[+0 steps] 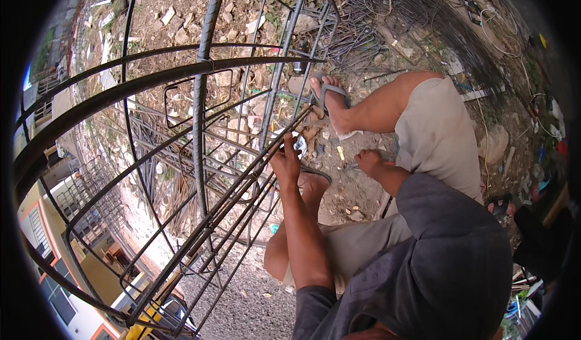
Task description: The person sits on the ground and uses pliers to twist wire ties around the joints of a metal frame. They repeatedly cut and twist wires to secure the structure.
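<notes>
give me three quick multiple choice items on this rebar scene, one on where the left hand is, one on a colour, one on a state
1. Where is the left hand?
A. on the rebar cage
B. on the knee
C. up in the air

2. What colour are the shorts?
A. red
B. light beige
C. black

3. How is the right hand?
A. flat and open, raised high
B. gripping the cage
C. curled, low over the ground

Answers: 1 A, its fingers rest on the long bars; 2 B, the cloth over the thigh is pale beige; 3 C, the fingers are bent near the dirt, apart from the cage.
</notes>
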{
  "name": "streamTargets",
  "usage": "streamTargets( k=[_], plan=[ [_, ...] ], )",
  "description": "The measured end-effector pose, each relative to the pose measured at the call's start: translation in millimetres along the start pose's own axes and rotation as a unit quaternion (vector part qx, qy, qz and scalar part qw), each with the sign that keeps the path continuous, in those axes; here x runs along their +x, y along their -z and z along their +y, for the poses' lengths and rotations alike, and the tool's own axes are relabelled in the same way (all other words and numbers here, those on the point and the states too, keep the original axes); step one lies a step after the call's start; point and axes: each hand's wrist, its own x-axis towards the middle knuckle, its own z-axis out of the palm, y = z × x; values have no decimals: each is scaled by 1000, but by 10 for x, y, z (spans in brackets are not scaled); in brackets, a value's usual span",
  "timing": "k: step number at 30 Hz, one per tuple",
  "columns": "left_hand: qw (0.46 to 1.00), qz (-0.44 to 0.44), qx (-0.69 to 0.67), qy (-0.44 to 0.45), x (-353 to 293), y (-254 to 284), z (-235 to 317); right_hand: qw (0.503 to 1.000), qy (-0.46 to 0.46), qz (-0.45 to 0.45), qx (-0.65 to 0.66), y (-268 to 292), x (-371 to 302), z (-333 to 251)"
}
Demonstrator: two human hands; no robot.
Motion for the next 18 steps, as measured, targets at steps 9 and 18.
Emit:
streamTargets(
  k=[9,18],
  plan=[
    [994,14,89,-66,-13,20,-72,967,-128,-24,218,243,-211,-136],
    [990,21,72,-121,112,46,-211,861,-137,18,489,1376,-536,-783]
  ],
)
